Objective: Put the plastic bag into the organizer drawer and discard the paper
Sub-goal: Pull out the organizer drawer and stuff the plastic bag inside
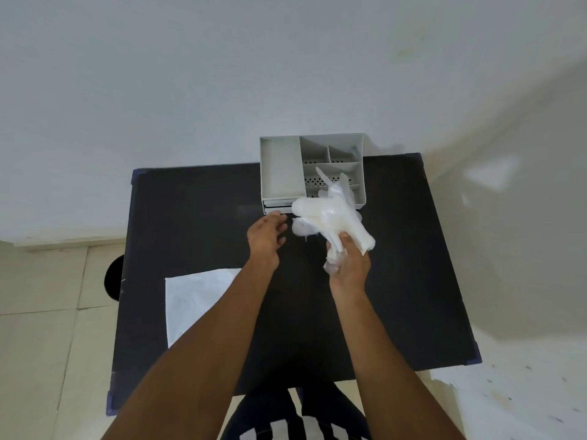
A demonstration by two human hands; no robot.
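A crumpled whitish plastic bag (330, 217) is held above the black table (197, 217), and my right hand (349, 265) grips its lower end. The bag hangs in front of the grey organizer (281, 166), covering its front right corner. The organizer's drawer (278, 204) shows as a narrow front under the left compartment. My left hand (266, 235) reaches toward that drawer front with relaxed fingers, holding nothing, its fingertips just short of it. A white sheet of paper (197, 300) lies flat on the table's left side, partly hidden by my left forearm.
The organizer stands at the table's far edge against a white wall. A dark round object (111, 277) sits on the tiled floor left of the table. The person's striped clothing shows below the table's near edge.
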